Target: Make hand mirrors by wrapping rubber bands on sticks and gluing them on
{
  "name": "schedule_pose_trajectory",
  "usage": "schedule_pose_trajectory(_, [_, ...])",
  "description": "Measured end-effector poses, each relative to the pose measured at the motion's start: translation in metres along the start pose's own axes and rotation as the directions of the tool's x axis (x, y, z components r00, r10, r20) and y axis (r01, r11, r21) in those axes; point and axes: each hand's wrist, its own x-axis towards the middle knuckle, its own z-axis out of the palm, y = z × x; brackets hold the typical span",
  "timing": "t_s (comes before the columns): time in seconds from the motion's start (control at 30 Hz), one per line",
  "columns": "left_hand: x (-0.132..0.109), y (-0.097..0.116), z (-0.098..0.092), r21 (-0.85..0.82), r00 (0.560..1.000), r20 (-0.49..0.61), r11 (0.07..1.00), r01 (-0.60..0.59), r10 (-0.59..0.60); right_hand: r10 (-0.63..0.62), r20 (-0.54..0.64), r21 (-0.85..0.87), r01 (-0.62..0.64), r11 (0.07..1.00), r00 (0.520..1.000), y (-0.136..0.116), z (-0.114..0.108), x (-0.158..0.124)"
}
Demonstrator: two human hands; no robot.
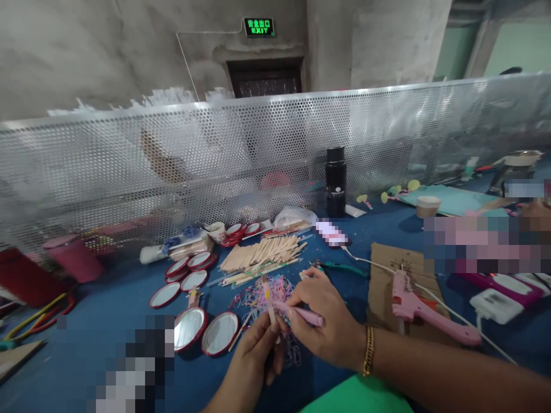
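My left hand (257, 351) grips a flat wooden craft stick (267, 297) near its lower end. The stick points up and has a yellow patch and a pinkish part on it. A pink pen (310, 316) is pinched in my right hand (325, 321), with its tip against or very close to the stick. Whether the tip touches cannot be made out. Behind and under both hands spreads a heap of small pink and purple loops (282, 285). Several round red-rimmed mirrors (220, 334) lie left of my left hand.
Many bare wooden sticks (258, 253) are piled beyond the hands. At the right, a pink glue gun (413, 307) rests on cardboard (381, 264), near green-handled pliers (344, 268). A black bottle (336, 183) stands before a perforated metal partition (206, 155). Green sheet (357, 396) lies in front.
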Motion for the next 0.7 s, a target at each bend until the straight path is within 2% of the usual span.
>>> schedule_pose_trajectory(0.17, [-0.006,0.009,0.004,0.039,0.999,0.013,0.999,0.034,-0.034,-0.031,0.024,0.016,0.031,0.999,0.999,0.001,0.0,-0.001])
schedule_pose_trajectory(0.43, [-0.003,-0.003,0.002,-0.04,1.0,0.027,0.999,-0.009,0.01,0.005,0.003,-0.025,-0.005,1.0,1.0,0.006,0.002,-0.002])
schedule_pose_trajectory(0.57, [-0.002,-0.003,0.002,-0.027,0.999,0.041,1.0,0.002,-0.001,-0.024,0.026,0.008,0.023,1.0,0.999,0.003,0.0,0.0])
schedule_pose_trajectory(0.7, [-0.002,0.0,0.002,-0.016,1.0,0.023,1.0,0.001,0.0,0.006,0.025,-0.013,-0.006,1.0,1.0,0.003,0.001,0.0])
